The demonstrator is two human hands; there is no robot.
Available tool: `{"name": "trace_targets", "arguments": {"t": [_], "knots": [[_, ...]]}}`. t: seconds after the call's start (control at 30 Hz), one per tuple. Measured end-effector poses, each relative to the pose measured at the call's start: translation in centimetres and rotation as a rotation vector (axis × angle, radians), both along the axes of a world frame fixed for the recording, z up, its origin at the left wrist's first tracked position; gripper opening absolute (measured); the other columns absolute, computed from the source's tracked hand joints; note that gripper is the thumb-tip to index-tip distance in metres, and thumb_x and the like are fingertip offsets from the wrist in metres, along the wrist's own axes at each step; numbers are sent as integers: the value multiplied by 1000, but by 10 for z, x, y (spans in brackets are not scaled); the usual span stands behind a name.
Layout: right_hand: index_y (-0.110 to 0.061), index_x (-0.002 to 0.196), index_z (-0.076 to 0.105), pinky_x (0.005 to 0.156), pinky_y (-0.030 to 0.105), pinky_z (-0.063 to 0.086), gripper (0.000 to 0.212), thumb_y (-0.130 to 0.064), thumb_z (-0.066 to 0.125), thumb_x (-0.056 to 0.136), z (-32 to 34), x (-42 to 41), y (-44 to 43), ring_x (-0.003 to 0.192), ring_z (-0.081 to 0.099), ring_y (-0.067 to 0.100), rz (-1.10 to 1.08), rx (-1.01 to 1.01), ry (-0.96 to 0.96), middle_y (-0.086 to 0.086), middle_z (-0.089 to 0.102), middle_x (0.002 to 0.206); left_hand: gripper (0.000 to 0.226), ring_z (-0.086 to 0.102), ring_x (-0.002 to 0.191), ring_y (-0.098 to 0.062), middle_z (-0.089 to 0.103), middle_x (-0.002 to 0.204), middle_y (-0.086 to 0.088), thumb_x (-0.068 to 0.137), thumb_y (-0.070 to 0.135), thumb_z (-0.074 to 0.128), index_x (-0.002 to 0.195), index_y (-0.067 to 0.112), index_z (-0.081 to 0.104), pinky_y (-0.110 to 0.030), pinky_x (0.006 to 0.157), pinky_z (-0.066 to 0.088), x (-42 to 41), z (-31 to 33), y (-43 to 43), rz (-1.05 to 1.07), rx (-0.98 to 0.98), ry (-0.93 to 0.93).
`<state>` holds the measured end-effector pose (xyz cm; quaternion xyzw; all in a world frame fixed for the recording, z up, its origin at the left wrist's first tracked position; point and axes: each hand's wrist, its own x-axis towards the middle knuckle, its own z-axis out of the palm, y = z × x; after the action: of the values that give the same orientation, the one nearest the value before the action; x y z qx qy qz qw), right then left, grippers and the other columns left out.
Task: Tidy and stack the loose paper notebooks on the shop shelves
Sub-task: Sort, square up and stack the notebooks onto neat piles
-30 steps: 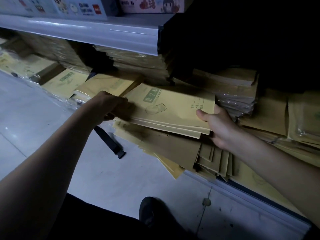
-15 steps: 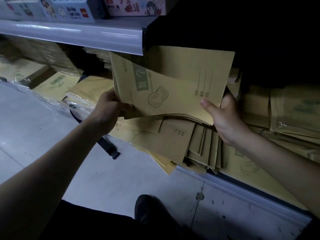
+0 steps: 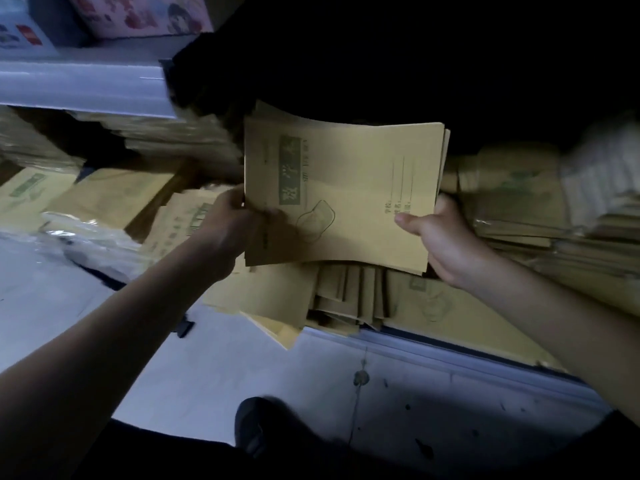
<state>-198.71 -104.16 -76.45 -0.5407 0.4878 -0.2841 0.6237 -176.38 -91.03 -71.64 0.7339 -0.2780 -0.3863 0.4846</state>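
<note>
Evidently early: both hands, left hand [image 3: 230, 221] and right hand [image 3: 446, 237], clamp a notebook bundle [image 3: 343, 195]; loose notebooks [image 3: 346, 296] overhang the shelf's front edge [image 3: 450, 351].

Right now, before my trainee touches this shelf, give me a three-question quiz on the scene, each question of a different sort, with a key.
1. True or false: the bundle of notebooks lies flat on the shelf.
2. Which holds the bundle? A: the left-hand grip alone. B: the right-hand grip alone. C: both.
3. Fill the gap: the loose notebooks lie fanned out ____ the held bundle.

Key
1. False: it is lifted, with its cover facing the camera.
2. C: one holds each side.
3. Below, on the bottom shelf.
</note>
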Motion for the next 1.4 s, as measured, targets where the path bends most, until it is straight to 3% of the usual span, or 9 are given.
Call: {"name": "trace_targets", "arguments": {"t": [0.13, 0.23, 0.4, 0.6, 0.8, 0.9, 1.07, 1.23, 1.4], "knots": [[-16, 128, 49, 101, 49, 44, 50, -18, 69, 83, -4, -66, -14, 110, 59, 23, -168, -21, 55, 3, 63, 119, 48, 59, 98, -14, 61, 117, -2, 88, 0, 59, 134, 9, 48, -18, 61, 52, -55, -17, -27, -115, -12, 34], [-18, 126, 52, 99, 52, 44, 70, -31, 76, 61, -18, -115, -22, 107, 61, 24, -307, 13, 78, 3, 65, 115, 46, 60, 108, -23, 63, 122, -7, 87, -5, 58, 131, 6, 52, -28, 71, 55, -104, -36, -47, -177, 3, 43], [-16, 131, 46, 79, 35, 43, 52, -15, 66, 83, -18, -169, -15, 100, 55, 22, -362, 71, 308, 5, 59, 115, 38, 65, 79, -17, 68, 98, -8, 84, -16, 54, 119, -4, 59, -17, 53, 52, -157, -66, -70, -330, 18, 40], [-11, 152, 16, 103, 42, 38, 73, -12, 56, 92, -60, -188, -8, 130, 39, 33, -218, 264, 569, 15, 34, 148, 14, 67, 67, -19, 61, 90, -11, 99, 14, 46, 102, 6, 57, -22, 45, 52, -179, -106, -90, -407, 225, 29], [-9, 151, 17, 103, 40, 37, 67, -8, 53, 94, -90, -178, -5, 132, 39, 33, -166, 289, 694, 18, 33, 147, 35, 64, 93, -28, 61, 110, -19, 86, 9, 63, 118, 1, 52, -35, 67, 55, -175, -156, -70, -470, 397, 11], [-10, 152, 9, 108, 43, 34, 76, -4, 54, 92, -101, -171, -9, 136, 33, 34, -173, 288, 755, 18, 26, 151, 46, 63, 95, -31, 58, 111, -16, 87, 5, 62, 129, 1, 43, -40, 68, 56, -168, -171, -73, -500, 423, -168], [-13, 153, 8, 92, 32, 38, 70, -3, 49, 96, -100, -169, -32, 133, 37, 32, -138, 235, 759, 17, 30, 150, 60, 58, 114, -28, 48, 134, -24, 86, 40, 63, 136, 14, 43, -44, 89, 56, -149, -174, -87, -663, 370, -463], [-13, 152, 10, 95, 44, 46, 87, -12, 65, 84, -111, -155, -33, 127, 42, 36, -162, 166, 888, 20, 35, 143, 121, 0, 145, -44, -5, 158, -21, 72, 42, 81, 155, 14, -3, -55, 118, 23, -162, -185, -73, -1101, 453, -1024], [-9, 150, 17, 72, 33, 40, 77, -11, 61, 87, -116, -158, -37, 116, 50, 33, -181, 194, 865, 19, 44, 134, 102, 9, 144, -38, -2, 157, -16, 81, 24, 74, 154, 18, 3, -45, 113, 37, -160, -179, -80, -1070, 381, -1170]]}}
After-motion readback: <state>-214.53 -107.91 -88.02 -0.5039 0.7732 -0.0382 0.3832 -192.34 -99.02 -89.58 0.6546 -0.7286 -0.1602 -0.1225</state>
